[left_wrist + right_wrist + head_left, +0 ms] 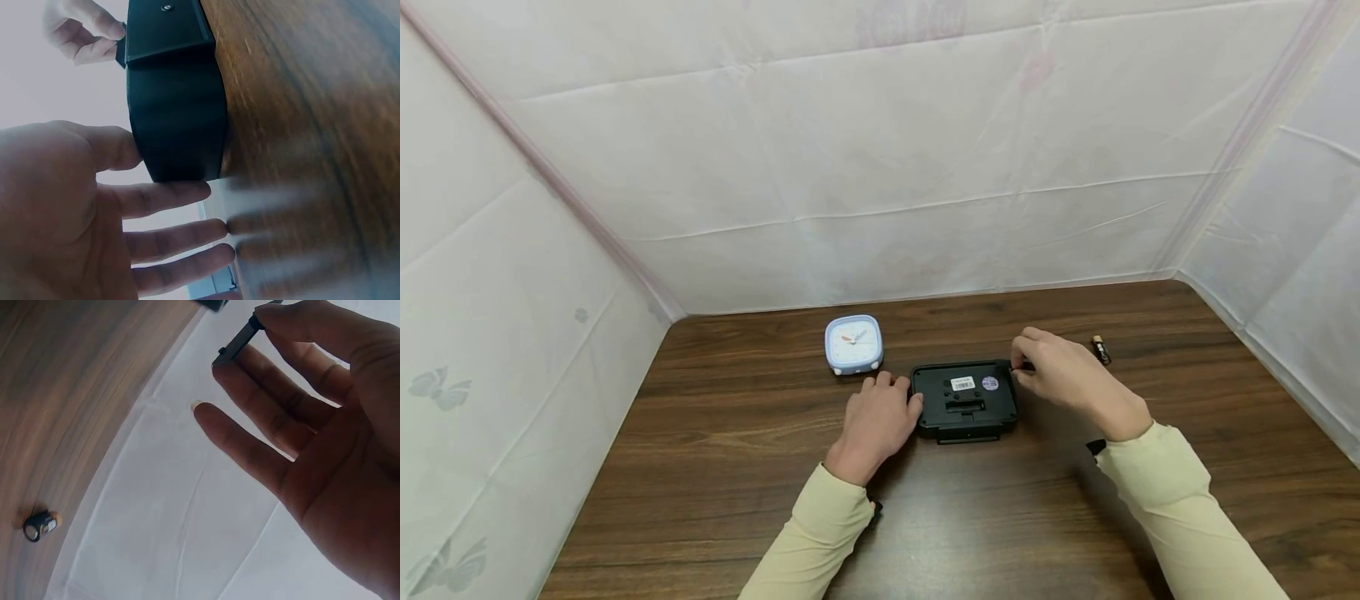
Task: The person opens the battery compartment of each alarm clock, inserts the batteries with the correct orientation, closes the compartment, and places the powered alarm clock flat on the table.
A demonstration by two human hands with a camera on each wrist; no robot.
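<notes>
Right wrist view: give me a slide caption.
The right hand pinches a small black piece; a battery lies apart on the wooden tabletop.

The casing looks smooth plastic, the tabletop glossy wood.

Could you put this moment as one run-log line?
left hand: touching black device | right hand: pinching small black piece | battery: on table, right of device | blue clock: on table, beyond left hand

The right grip pinches a small black piece; a battery (copper-ended) lies on the table.
</notes>
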